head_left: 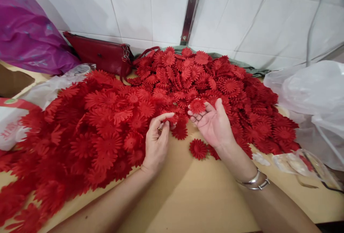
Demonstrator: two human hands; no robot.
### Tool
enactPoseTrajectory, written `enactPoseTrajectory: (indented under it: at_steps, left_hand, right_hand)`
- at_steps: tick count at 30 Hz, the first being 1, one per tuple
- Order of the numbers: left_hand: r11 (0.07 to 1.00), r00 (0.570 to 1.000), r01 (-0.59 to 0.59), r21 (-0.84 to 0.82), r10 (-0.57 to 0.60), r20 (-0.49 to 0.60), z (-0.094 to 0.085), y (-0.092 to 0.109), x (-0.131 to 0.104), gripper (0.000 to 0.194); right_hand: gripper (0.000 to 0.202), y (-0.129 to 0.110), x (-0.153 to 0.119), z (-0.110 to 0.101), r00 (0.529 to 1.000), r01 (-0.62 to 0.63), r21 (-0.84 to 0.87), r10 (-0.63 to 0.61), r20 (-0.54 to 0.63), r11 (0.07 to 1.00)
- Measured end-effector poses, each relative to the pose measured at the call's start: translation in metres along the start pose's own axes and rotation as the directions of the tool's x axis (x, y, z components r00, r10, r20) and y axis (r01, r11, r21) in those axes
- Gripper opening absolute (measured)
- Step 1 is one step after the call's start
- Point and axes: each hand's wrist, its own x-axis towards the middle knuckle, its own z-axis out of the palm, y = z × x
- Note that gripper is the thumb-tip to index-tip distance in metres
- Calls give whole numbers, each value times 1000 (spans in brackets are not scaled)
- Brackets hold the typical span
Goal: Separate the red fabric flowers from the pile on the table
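Note:
Many red flower-shaped pieces lie in a wide heap (107, 118) on the left and another heap (231, 86) at the centre and right. My left hand (158, 136) pinches a small red petalled piece between thumb and fingers, beside the left heap. Palm up, my right hand (213, 120) has its fingers spread, with a red flower (197, 106) resting on the fingertips. Below that hand, a single red flower (198, 149) lies on the tan table (188, 197). The two hands are apart.
A dark red purse (99, 54) leans on the white tiled wall (129, 4), near a purple bag (29, 32). Translucent plastic bags (314, 93) stand at the right. A metal bracket (190, 14) is fixed to the wall.

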Motion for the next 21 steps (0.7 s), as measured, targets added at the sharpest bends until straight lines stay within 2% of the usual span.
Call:
enactPoseTrajectory:
  at_steps: [2,5,8,11,13,17,21]
  left_hand:
    - [1000,1000,-1,9,1,-3,-1,-1,0,23]
    - [998,999,-31,49,32,-26,-1,-1,1,20]
    - [999,999,-24,37,25,-42,0,0,2,19]
    - [997,998,54,-54,-55,-32,2,4,1,26]
    - [995,998,64,-76,-66,-19,3,7,1,32]
    - [999,1000,26,30,-26,-17,4,12,2,35]
    - [999,1000,24,44,-23,-12,6,9,3,34]
  right_hand:
    - [49,-2,-3,3,999,-4,-22,5,40,1000]
    - [31,-2,-7,5,997,39,-98,-32,76,994]
    - [30,0,-11,8,993,71,-116,-59,106,991]
    - [40,-1,-14,11,985,35,-130,-12,171,991]
    - [36,-2,-17,13,971,-10,-173,51,234,985]
    - [27,4,-23,12,927,-49,-313,160,340,949]
    - [25,13,-27,11,924,6,-452,168,343,892]
